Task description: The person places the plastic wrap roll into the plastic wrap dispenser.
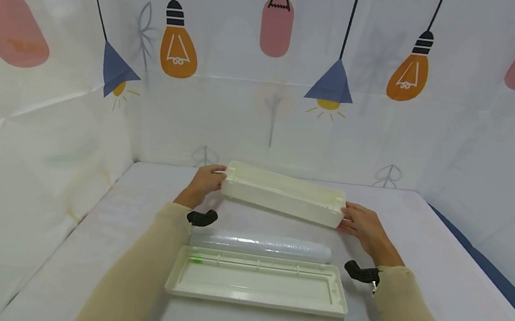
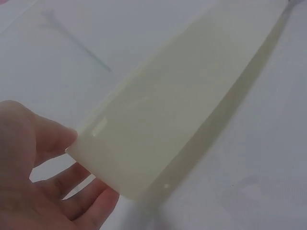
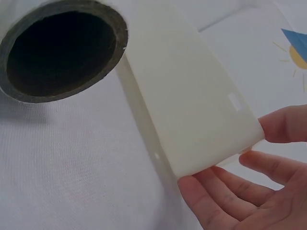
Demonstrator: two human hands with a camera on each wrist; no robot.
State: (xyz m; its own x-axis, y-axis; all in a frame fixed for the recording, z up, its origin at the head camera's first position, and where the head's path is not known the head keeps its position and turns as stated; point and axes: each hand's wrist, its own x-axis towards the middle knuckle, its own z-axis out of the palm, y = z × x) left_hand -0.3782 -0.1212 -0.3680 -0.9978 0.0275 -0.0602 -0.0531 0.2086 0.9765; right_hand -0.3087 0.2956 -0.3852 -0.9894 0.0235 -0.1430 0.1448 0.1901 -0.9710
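Observation:
A long cream box [image 1: 281, 200], its hollow side showing, is held by its two short ends near the back of the table, tilted with the right end lower. My left hand [image 1: 204, 183] grips the left end; in the left wrist view the thumb of that hand [image 2: 43, 167] is at the upper edge and fingers are at the lower one. My right hand [image 1: 366, 228] grips the other end, fingers along the edge, as the right wrist view shows of the hand [image 3: 249, 182]. Nearer me lie a roll of clear film [image 1: 259, 245] and a shallow cream tray-like lid [image 1: 248, 285].
In the right wrist view the roll's dark open end [image 3: 62, 52] is close to the box. The lid, with a bright green spot on its rail, lies just in front of the roll. White sheets [image 1: 271, 125] printed with lamps stand behind and beside the table [image 1: 128, 209].

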